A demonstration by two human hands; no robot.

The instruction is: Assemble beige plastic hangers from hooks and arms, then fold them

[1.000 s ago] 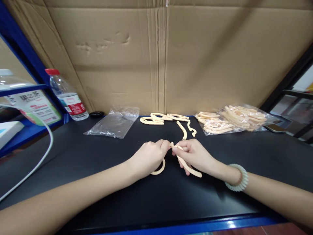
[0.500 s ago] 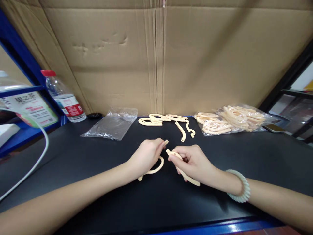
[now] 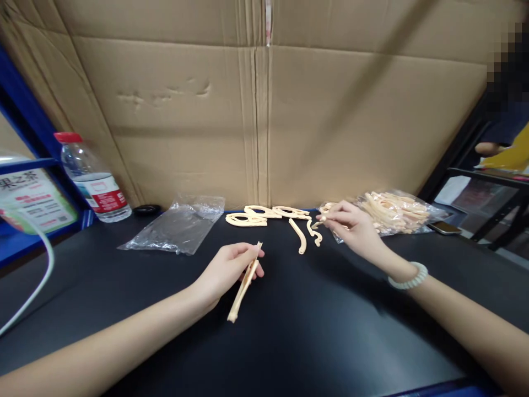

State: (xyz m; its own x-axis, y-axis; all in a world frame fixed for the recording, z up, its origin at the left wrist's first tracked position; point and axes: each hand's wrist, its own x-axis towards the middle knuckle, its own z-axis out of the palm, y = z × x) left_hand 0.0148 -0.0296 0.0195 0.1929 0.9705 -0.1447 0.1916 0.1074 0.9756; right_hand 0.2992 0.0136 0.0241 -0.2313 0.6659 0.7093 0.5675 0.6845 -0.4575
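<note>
My left hand (image 3: 231,270) is closed round a cream plastic hanger part (image 3: 242,298), seen nearly edge-on and slanting down towards me above the black tabletop. Whether it is one piece or two laid together, I cannot tell. Farther back on the right, my right hand (image 3: 351,226) pinches a small cream plastic piece (image 3: 321,219) between thumb and fingertips; its full shape is hidden. Just left of those fingertips lie an S-shaped cream hook (image 3: 316,236) and a curved hanger arm (image 3: 298,237).
Several looped hanger pieces (image 3: 247,220) lie along the cardboard wall (image 3: 185,138). Behind my right hand is a clear bag of cream parts (image 3: 397,212), with a phone (image 3: 445,227) beside it. An flat clear bag (image 3: 177,229) and a bottle (image 3: 97,182) stand left. A person's hand shows far right.
My right hand has moved away from my left, back and right to beside the bag of parts. The larger cream part it held is gone from it. My left hand has turned its part edge-on.
</note>
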